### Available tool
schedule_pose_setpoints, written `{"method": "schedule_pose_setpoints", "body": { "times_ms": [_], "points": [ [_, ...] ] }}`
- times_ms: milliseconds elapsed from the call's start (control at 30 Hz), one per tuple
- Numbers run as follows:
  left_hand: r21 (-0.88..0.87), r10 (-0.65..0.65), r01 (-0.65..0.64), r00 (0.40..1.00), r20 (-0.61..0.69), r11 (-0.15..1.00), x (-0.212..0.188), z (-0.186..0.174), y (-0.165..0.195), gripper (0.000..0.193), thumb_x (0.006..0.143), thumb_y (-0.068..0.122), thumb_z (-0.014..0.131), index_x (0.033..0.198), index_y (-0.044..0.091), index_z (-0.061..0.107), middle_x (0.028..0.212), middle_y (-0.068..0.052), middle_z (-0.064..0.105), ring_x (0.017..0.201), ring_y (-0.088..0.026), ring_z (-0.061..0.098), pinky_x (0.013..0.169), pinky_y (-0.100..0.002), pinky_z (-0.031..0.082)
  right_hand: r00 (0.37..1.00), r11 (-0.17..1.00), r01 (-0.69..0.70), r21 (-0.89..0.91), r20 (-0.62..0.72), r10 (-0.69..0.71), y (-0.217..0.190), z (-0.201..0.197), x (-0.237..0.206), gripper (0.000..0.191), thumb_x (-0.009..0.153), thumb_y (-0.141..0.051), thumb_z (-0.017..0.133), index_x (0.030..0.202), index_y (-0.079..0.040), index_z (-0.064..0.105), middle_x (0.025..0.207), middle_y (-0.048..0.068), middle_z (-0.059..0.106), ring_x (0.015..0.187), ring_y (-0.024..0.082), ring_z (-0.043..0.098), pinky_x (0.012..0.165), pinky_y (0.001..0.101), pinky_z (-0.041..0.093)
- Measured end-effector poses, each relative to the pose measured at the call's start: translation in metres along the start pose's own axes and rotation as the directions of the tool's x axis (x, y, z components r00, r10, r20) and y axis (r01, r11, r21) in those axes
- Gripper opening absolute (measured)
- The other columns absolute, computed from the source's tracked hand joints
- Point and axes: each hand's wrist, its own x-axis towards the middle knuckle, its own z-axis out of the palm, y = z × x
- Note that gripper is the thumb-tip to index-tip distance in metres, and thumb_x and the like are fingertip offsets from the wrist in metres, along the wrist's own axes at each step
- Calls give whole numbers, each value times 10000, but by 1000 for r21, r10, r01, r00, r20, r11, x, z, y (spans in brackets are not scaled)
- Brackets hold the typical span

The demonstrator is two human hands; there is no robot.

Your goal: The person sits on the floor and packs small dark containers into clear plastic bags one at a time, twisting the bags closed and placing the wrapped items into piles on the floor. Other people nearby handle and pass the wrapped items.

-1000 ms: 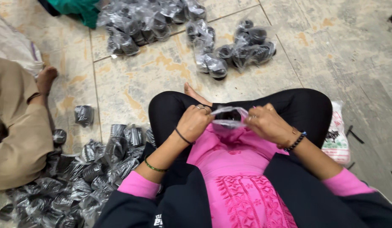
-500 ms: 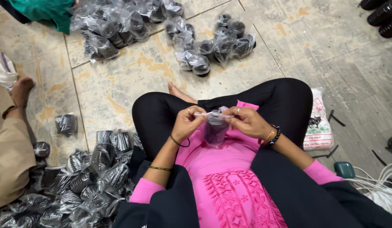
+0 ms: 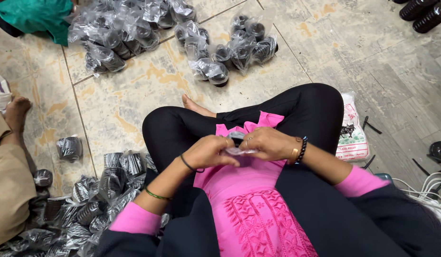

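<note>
**Both hands close in over a small plastic packet in the lap**

Centre of the frame: the person sits cross-legged on the tiled floor [image 3: 135,100], and the two hands meet just above the pink tunic [image 3: 258,190]. The left hand [image 3: 208,151] is curled, fingers pinching one edge of a small clear plastic packet [image 3: 237,145]; the right hand [image 3: 270,143] pinches the other side, thumb and fingers pressed together on it. Held low and close to the body like that, the wrists look steadied over the lap, which would suit fiddly work. The packet itself is crumpled, glossy, see-through, with something dark inside, mostly hidden by the fingers. At lower left, within easy reach of the left arm, lies a heap of wrapped dark pieces [image 3: 101,185]; more bagged ones [image 3: 230,52] sit at upper centre and upper left. Another person's foot [image 3: 16,112] shows at the left edge.
</note>
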Motion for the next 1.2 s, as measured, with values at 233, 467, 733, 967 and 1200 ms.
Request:
{"method": "schedule_pose_setpoints", "body": {
  "times_ms": [233,467,733,967,1200],
  "points": [
    [844,234,-71,970,-66,532,19,-14,-12,131,752,196,617,703,128,717,921,-101,689,907,-247,668,742,-388,522,972,978,13,-208,234,37,-9,-8,4,54,749,-91,691,803,-90,685,722,94,654,692,325,652,658,474,481],
    [252,75,-38,987,-141,967,41,-22,-45,99,832,127,731,834,42,681,912,-134,675,888,-321,666,787,-419,536,988,903,-156,-400,-50,149,14,-2,-9,104,794,-156,711,826,-57,701,868,136,673,744,337,665,671,473,516],
    [-204,-46,25,994,-102,979,21,0,-32,278,886,145,698,749,31,484,873,-98,719,723,-301,666,661,-381,523,918,888,-346,-303,-304,254,40,-14,-28,146,870,-109,721,992,-29,724,880,127,608,788,330,636,683,433,510],
    [565,169,-45,971,-170,824,25,-9,-24,175,890,228,724,854,74,649,819,-79,600,798,-277,641,723,-421,484,943,884,-286,-370,-272,192,33,-15,-26,129,885,-162,733,948,-50,715,911,92,605,865,289,628,780,413,502],
    [689,241,36,923,-301,724,20,-27,-12,207,761,276,742,820,89,679,971,-87,656,912,-276,665,821,-403,490,911,889,-268,-371,-398,108,22,-23,-33,172,832,-161,778,916,-38,692,1073,121,628,960,294,614,848,393,485]
  ]
}}
